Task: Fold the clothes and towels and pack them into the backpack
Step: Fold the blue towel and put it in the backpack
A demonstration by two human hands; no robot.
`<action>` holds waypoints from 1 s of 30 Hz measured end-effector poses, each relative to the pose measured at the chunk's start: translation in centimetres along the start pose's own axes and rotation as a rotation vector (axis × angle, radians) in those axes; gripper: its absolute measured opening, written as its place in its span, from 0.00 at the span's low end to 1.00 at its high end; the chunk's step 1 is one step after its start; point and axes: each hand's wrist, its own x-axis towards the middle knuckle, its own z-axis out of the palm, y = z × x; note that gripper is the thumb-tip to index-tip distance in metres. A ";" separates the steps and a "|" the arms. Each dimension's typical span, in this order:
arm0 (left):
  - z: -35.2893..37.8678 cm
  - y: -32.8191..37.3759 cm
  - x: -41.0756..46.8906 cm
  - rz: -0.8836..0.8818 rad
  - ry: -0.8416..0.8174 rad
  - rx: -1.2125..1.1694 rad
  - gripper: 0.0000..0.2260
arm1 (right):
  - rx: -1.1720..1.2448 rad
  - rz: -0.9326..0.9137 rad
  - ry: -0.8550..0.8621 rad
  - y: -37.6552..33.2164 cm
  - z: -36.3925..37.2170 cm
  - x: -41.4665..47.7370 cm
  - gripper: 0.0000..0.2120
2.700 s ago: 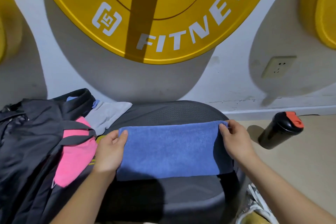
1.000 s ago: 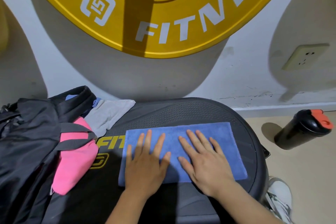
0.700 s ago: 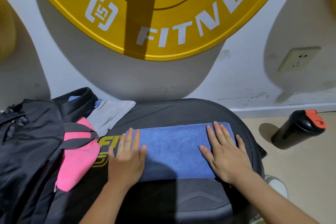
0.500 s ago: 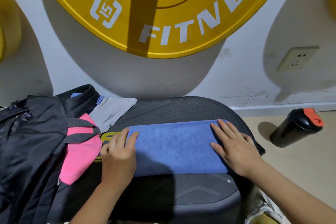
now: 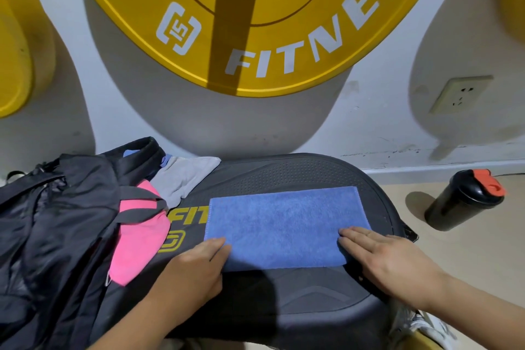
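Observation:
A folded blue towel (image 5: 284, 224) lies flat on a dark round platform (image 5: 284, 295). My left hand (image 5: 196, 270) touches the towel's near left corner, fingers extended. My right hand (image 5: 389, 261) lies flat with its fingertips on the near right corner. At the left sits a black backpack (image 5: 51, 230), one strap crossing a pink garment (image 5: 136, 241). A grey cloth (image 5: 184, 176) lies just behind the pink one.
A black shaker bottle with an orange lid (image 5: 466, 199) stands on the floor at right. A big yellow weight plate (image 5: 255, 23) hangs on the wall ahead, and a wall socket (image 5: 460, 94) is at right. A white shoe (image 5: 426, 327) shows at the bottom right.
Both hands smoothed the towel outward from its middle and have slid back to its near corners. The towel stays flat in the same place.

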 end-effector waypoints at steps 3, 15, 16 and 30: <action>0.0 -0.7 -0.1 -0.020 0.043 -0.067 0.19 | 0.133 0.142 0.080 0.1 -0.5 0.5 0.15; -2.1 2.3 2.8 -0.728 0.052 -0.481 0.11 | 1.139 0.944 0.370 1.8 -6.3 5.9 0.09; -2.9 3.5 2.9 -0.767 0.087 -0.680 0.09 | 1.033 0.910 0.406 2.7 -7.9 7.3 0.08; 1.6 13.4 -2.8 -1.126 0.403 -1.388 0.22 | 0.339 0.314 -0.144 -6.4 -1.6 18.2 0.27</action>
